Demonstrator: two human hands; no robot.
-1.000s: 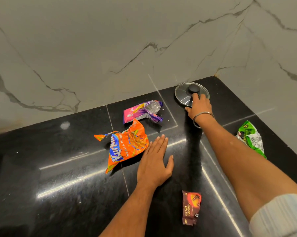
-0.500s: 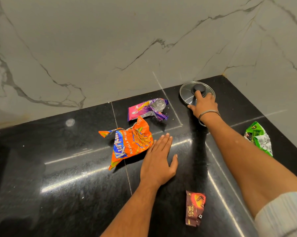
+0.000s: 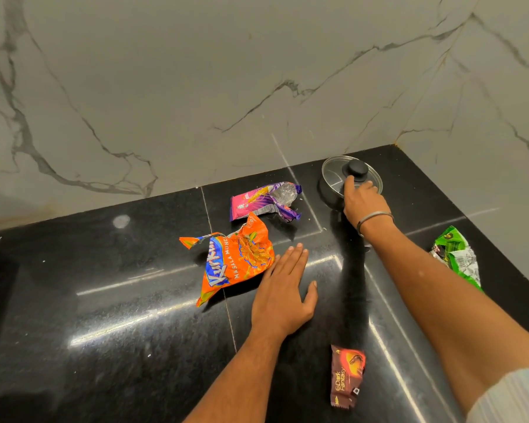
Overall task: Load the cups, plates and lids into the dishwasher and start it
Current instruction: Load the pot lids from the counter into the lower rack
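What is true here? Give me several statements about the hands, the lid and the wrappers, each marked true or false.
1. The right hand touches the round glass lid with a black knob. True.
2. The left hand grips the orange snack wrapper. False: it lies flat on the black stone counter, beside the wrapper.
3. The brown biscuit wrapper lies nearest the camera. True.
4. The green wrapper lies left of the lid. False: it lies right.

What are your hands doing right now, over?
Right hand on glass lid, fingers at its black knob. Left hand flat on black counter, touching orange wrapper. Nothing blocking the lid.
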